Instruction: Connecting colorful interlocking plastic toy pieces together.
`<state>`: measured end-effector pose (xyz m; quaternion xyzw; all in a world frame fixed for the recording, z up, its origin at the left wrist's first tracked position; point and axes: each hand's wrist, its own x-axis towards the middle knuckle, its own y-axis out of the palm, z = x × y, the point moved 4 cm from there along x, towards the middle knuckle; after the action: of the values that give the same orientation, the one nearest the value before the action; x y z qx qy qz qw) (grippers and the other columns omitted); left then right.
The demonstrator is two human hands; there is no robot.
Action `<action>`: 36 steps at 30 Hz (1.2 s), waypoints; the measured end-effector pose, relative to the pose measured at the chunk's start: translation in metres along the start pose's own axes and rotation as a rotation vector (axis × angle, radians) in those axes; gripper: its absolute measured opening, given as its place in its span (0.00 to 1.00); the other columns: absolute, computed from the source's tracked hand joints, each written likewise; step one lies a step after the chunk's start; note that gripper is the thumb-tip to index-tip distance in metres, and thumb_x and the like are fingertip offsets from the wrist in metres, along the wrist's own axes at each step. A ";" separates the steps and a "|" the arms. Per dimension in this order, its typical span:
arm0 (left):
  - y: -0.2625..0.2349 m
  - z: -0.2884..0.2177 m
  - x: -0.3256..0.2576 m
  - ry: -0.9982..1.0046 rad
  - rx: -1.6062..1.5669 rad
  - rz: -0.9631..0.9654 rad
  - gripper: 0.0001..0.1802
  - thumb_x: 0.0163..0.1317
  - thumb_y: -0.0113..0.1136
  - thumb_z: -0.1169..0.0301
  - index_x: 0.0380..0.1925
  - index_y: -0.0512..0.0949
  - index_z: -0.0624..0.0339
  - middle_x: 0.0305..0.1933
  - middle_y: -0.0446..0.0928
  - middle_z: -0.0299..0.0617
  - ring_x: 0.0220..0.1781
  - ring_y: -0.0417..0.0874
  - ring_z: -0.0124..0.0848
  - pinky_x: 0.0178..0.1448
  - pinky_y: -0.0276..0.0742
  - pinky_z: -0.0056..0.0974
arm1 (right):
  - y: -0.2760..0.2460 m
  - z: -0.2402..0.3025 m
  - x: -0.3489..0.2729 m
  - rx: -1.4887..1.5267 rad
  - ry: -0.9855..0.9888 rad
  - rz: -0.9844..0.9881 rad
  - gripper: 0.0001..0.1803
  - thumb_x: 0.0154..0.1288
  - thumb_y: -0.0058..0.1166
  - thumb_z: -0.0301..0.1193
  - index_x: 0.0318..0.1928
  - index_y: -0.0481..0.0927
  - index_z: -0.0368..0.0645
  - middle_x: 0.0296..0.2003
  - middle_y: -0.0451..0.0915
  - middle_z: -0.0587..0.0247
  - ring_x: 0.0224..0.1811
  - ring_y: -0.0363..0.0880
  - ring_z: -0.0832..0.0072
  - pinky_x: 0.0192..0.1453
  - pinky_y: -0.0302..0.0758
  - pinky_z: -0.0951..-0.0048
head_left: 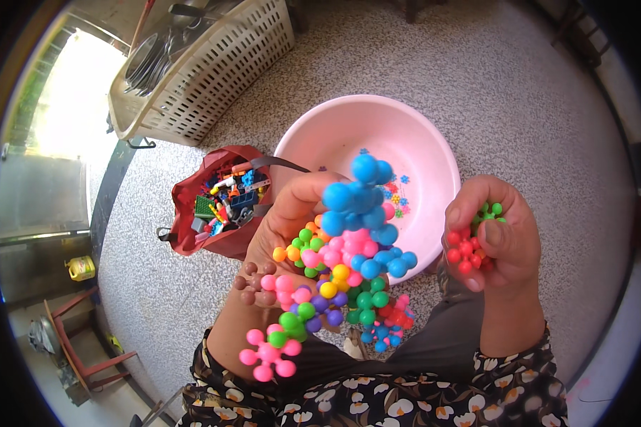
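My left hand [292, 205] is closed around a branching cluster of linked knobbly ball-shaped building pieces [347, 249]. The cluster mixes blue, pink, purple, green, yellow, orange and brown. It rises over a pink basin [445, 167] and hangs down toward my lap. To the right, apart from the cluster, my right hand [516, 238] pinches a red knobbly piece [465, 250] and a green knobbly piece [490, 211] between thumb and fingers. Whether these two are joined is hidden by the fingers. The basin's lower left part is covered by my left hand and the cluster.
Left of the basin, a red bag [192, 188] stands full of mixed toy bricks. Beyond it a cream slatted basket [217, 89] holds metal kitchenware. A wooden stool-like frame [78, 349] and a yellow jug [80, 268] are at the far left.
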<state>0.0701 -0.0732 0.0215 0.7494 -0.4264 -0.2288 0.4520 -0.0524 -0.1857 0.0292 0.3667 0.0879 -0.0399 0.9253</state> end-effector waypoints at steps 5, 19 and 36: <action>0.010 0.020 -0.098 -0.050 -0.042 0.004 0.28 0.48 0.65 0.73 0.48 0.65 0.64 0.47 0.72 0.48 0.47 0.78 0.36 0.50 0.78 0.40 | -0.004 0.001 -0.002 -0.040 -0.010 0.012 0.16 0.53 0.60 0.30 0.37 0.75 0.30 0.23 0.78 0.56 0.13 0.72 0.81 0.18 0.71 0.85; 0.013 0.012 -0.076 -0.116 -0.052 -0.034 0.18 0.53 0.59 0.75 0.44 0.68 0.63 0.43 0.74 0.48 0.43 0.79 0.35 0.46 0.81 0.39 | 0.008 -0.001 -0.001 -0.066 -0.077 0.069 0.14 0.51 0.62 0.29 0.33 0.76 0.31 0.23 0.79 0.52 0.12 0.72 0.81 0.15 0.69 0.85; 0.008 0.022 -0.066 0.018 -0.005 -0.037 0.25 0.48 0.66 0.71 0.46 0.67 0.66 0.44 0.74 0.48 0.45 0.79 0.35 0.51 0.77 0.40 | 0.038 0.021 -0.018 -0.927 -0.707 0.015 0.11 0.45 0.68 0.28 0.27 0.77 0.42 0.19 0.77 0.64 0.17 0.74 0.80 0.19 0.67 0.83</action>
<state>0.0151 -0.0295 0.0147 0.7579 -0.4080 -0.2314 0.4534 -0.0621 -0.1717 0.0732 -0.1115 -0.2205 -0.1106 0.9627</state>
